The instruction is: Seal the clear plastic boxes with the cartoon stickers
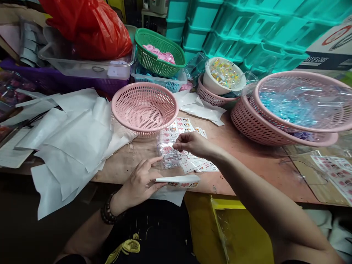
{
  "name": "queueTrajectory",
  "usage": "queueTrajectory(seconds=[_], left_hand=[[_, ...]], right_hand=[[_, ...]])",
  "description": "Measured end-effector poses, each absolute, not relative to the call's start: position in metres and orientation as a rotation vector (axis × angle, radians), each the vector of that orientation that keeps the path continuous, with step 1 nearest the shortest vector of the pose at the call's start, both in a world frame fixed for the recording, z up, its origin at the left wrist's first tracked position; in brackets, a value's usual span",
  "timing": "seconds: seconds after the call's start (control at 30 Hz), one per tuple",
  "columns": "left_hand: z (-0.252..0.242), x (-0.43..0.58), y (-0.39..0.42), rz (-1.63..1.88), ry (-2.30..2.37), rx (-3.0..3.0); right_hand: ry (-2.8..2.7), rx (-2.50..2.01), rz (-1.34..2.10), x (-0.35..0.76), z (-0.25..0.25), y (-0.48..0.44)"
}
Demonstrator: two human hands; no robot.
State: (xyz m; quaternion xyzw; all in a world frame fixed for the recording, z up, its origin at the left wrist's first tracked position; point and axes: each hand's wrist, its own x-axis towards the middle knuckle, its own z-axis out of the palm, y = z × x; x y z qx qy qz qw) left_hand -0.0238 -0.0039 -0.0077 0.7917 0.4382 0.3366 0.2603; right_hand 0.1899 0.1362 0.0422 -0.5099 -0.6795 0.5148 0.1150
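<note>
My left hand (pixel 140 181) rests at the table's front edge and pinches a folded printed sticker sheet (pixel 181 180) between thumb and fingers, the index finger stretched out. My right hand (pixel 192 143) reaches over a clear plastic case (pixel 170 156) and pinches something small at its top that I cannot make out. Under and behind the case lie more printed sticker sheets (pixel 189 126) on the brown table (pixel 247 161).
An empty pink basket (pixel 145 108) stands just behind the case. White paper sheets (pixel 74 139) cover the left side. Large pink baskets with clear wrap (pixel 291 110) stand right. A green basket (pixel 159 51), a white bowl of candy (pixel 224 75) and teal crates (pixel 247 25) are behind.
</note>
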Motion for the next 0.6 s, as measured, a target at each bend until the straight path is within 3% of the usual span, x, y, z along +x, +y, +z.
queueTrajectory(seconds=[0.6], left_hand=[[-0.004, -0.020, 0.012, 0.731, 1.132, 2.219]], right_hand=[[-2.112, -1.602, 1.360, 0.186, 0.045, 0.137]])
